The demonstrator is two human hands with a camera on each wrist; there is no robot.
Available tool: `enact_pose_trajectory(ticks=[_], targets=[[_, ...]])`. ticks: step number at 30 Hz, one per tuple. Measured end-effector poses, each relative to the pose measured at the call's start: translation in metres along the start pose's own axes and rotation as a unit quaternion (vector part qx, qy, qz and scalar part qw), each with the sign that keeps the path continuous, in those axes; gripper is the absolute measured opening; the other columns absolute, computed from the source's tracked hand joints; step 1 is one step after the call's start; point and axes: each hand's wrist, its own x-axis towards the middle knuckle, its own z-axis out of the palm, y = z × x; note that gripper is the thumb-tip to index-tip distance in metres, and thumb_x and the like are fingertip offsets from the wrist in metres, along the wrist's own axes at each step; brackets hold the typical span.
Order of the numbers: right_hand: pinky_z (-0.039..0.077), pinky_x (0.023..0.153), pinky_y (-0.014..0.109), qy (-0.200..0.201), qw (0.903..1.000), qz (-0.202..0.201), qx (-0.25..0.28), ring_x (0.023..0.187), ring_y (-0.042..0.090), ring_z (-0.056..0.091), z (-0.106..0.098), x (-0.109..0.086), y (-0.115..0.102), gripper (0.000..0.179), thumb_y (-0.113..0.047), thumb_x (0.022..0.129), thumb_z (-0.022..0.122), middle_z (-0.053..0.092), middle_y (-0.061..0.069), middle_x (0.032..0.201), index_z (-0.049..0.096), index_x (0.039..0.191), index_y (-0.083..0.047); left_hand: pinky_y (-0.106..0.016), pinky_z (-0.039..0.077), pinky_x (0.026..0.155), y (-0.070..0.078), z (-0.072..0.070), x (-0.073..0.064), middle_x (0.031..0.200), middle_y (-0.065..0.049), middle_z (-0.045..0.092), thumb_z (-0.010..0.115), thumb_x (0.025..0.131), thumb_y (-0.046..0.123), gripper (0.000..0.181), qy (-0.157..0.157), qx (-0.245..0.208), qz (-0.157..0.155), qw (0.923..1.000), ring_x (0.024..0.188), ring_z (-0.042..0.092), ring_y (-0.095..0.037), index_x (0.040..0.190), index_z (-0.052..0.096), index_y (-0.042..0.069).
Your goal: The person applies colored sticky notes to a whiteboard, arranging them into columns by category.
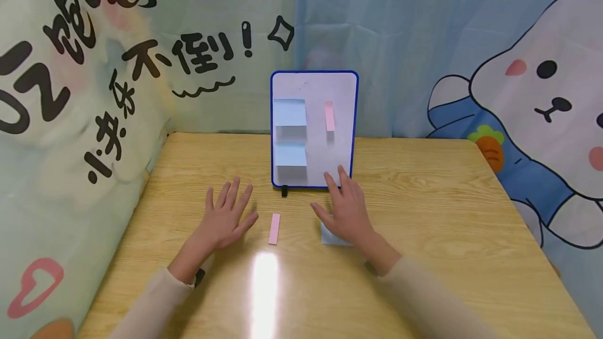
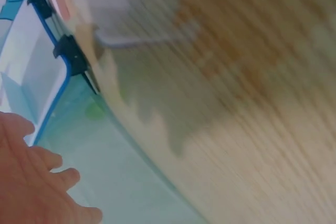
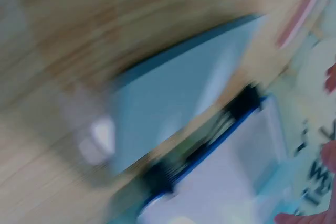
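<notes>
My left hand point(image 1: 226, 224) hovers over the table with its fingers spread, left of a narrow pink sticky-note pad point(image 1: 274, 229). Fingers extended, my right hand point(image 1: 347, 211) is above a blue sticky-note pad point(image 1: 332, 237) and partly hides it in the head view. That pad point(image 3: 178, 98) shows as a thick stack in the right wrist view. A blue-framed whiteboard point(image 1: 316, 88) stands upright behind both hands. Two blue sticky notes, an upper one point(image 1: 289, 112) and a lower one point(image 1: 290, 154), hang on its left side. One narrow pink note point(image 1: 329, 116) hangs on its right side.
The wooden table point(image 1: 424, 187) ends at a printed cloth backdrop point(image 1: 377, 56) with black lettering and a cartoon animal. Black clip-like feet point(image 2: 72, 55) support the whiteboard's lower edge. A bright light reflection lies on the tabletop near the front.
</notes>
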Motion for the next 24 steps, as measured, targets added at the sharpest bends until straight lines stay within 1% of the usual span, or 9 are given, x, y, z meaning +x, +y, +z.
enact_pose_trajectory(ticks=[3, 7, 10, 13, 15, 17, 20, 22, 24], targets=[[0.032, 0.101, 0.057, -0.018, 0.9995, -0.021, 0.015, 0.129, 0.037, 0.036, 0.003, 0.004, -0.025, 0.068, -0.045, 0.085, 0.059, 0.034, 0.021, 0.143, 0.038, 0.138, -0.009, -0.063, 0.000, 0.108, 0.003, 0.000, -0.004, 0.156, -0.012, 0.005, 0.026, 0.094, 0.059, 0.069, 0.005, 0.005, 0.013, 0.9999, 0.142, 0.010, -0.034, 0.150, 0.009, 0.022], [0.038, 0.099, 0.053, -0.032, 0.9961, -0.077, 0.029, 0.124, 0.034, 0.044, 0.011, 0.009, -0.055, 0.065, -0.042, 0.084, 0.062, 0.045, 0.019, 0.136, 0.043, 0.135, -0.006, -0.063, 0.001, 0.108, 0.008, 0.001, -0.011, 0.155, -0.013, 0.009, 0.028, 0.094, 0.058, 0.070, 0.005, 0.008, 0.024, 0.9997, 0.141, 0.014, -0.034, 0.149, 0.012, 0.019], [0.040, 0.098, 0.051, -0.071, 0.9924, -0.096, 0.027, 0.123, 0.032, 0.046, 0.017, 0.014, -0.071, 0.066, -0.042, 0.084, 0.063, 0.047, 0.017, 0.135, 0.043, 0.135, -0.006, -0.063, 0.002, 0.108, 0.011, 0.003, -0.016, 0.155, -0.013, 0.013, 0.030, 0.093, 0.059, 0.071, 0.006, 0.012, 0.031, 0.9994, 0.141, 0.015, -0.033, 0.149, 0.015, 0.018], [0.042, 0.097, 0.046, -0.116, 0.9872, -0.109, 0.014, 0.120, 0.029, 0.050, 0.024, 0.017, -0.080, 0.061, -0.041, 0.084, 0.063, 0.052, 0.014, 0.130, 0.048, 0.131, -0.005, -0.062, 0.003, 0.108, 0.013, 0.007, -0.021, 0.154, -0.013, 0.016, 0.030, 0.093, 0.060, 0.071, 0.005, 0.014, 0.037, 0.9992, 0.141, 0.017, -0.032, 0.149, 0.018, 0.018], [0.045, 0.094, 0.041, -0.136, 0.9831, -0.122, -0.003, 0.114, 0.025, 0.055, 0.030, 0.016, -0.083, 0.055, -0.041, 0.083, 0.064, 0.059, 0.010, 0.122, 0.055, 0.124, -0.005, -0.062, 0.002, 0.108, 0.015, 0.009, -0.024, 0.154, -0.012, 0.017, 0.028, 0.093, 0.060, 0.070, -0.004, 0.017, 0.037, 0.9992, 0.141, 0.017, -0.031, 0.149, 0.018, 0.018], [0.048, 0.088, 0.037, -0.149, 0.9788, -0.140, -0.013, 0.102, 0.022, 0.060, 0.036, 0.014, -0.083, 0.042, -0.040, 0.082, 0.065, 0.065, 0.006, 0.109, 0.064, 0.108, -0.007, -0.061, 0.001, 0.109, 0.016, 0.011, -0.028, 0.154, -0.011, 0.017, 0.026, 0.093, 0.060, 0.070, -0.015, 0.012, 0.039, 0.9991, 0.141, 0.017, -0.030, 0.149, 0.018, 0.019], [0.049, 0.078, 0.034, -0.163, 0.9736, -0.158, -0.019, 0.084, 0.018, 0.061, 0.043, 0.010, -0.083, 0.029, -0.040, 0.080, 0.067, 0.065, 0.001, 0.092, 0.065, 0.085, -0.012, -0.060, 0.000, 0.109, 0.018, 0.012, -0.034, 0.154, -0.010, 0.020, 0.024, 0.094, 0.060, 0.069, -0.026, 0.008, 0.040, 0.9988, 0.141, 0.018, -0.030, 0.148, 0.020, 0.018], [0.049, 0.075, 0.034, -0.175, 0.9713, -0.161, -0.015, 0.080, 0.018, 0.060, 0.045, 0.008, -0.084, 0.026, -0.039, 0.079, 0.068, 0.064, 0.001, 0.089, 0.062, 0.074, -0.015, -0.060, 0.000, 0.110, 0.020, 0.012, -0.036, 0.153, -0.010, 0.023, 0.024, 0.094, 0.059, 0.067, -0.027, 0.004, 0.040, 0.9988, 0.141, 0.020, -0.030, 0.147, 0.023, 0.019], [0.049, 0.078, 0.035, -0.182, 0.9703, -0.158, -0.017, 0.083, 0.020, 0.061, 0.045, 0.006, -0.085, 0.026, -0.038, 0.079, 0.068, 0.065, 0.003, 0.093, 0.064, 0.075, -0.013, -0.060, 0.001, 0.110, 0.022, 0.013, -0.037, 0.152, -0.009, 0.025, 0.024, 0.094, 0.059, 0.066, -0.026, 0.002, 0.041, 0.9988, 0.140, 0.022, -0.030, 0.146, 0.026, 0.019]])
